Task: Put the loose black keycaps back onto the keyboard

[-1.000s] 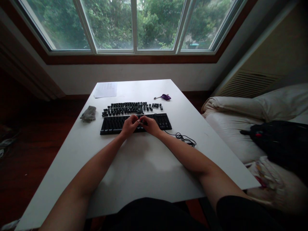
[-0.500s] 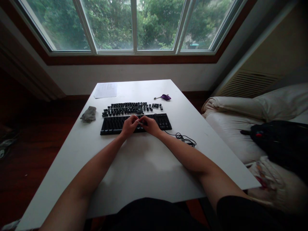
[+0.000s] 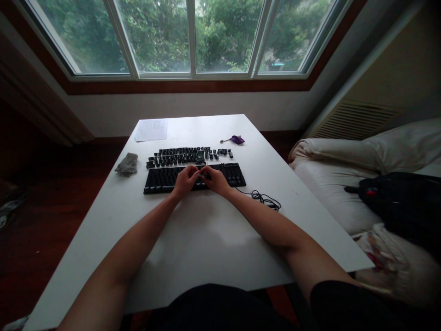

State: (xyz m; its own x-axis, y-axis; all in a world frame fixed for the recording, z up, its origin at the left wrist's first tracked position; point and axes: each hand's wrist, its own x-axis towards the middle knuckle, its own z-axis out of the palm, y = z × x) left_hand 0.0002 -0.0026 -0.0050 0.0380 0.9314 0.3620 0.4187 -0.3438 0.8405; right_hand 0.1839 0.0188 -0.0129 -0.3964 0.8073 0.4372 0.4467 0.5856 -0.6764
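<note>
A black keyboard (image 3: pixel 161 178) with keycaps pulled from much of it lies on the white table. Over its middle, my left hand (image 3: pixel 186 180) and my right hand (image 3: pixel 215 179) meet with fingers pinched together. A small, thin, dark item shows between the fingertips, too small to name. Loose black keycaps (image 3: pixel 175 158) stand in rows just beyond the keyboard. From the keyboard's right side, a black cable (image 3: pixel 263 198) runs out and lies coiled on the table.
Left of the keyboard sits a crumpled grey cloth-like bundle (image 3: pixel 127 164). A sheet of paper (image 3: pixel 151 129) is at the table's far left corner. Toward the far right rests a small brush (image 3: pixel 225 140) beside a purple item (image 3: pixel 237 139). A sofa (image 3: pixel 320 184) with a black bag stands to the right.
</note>
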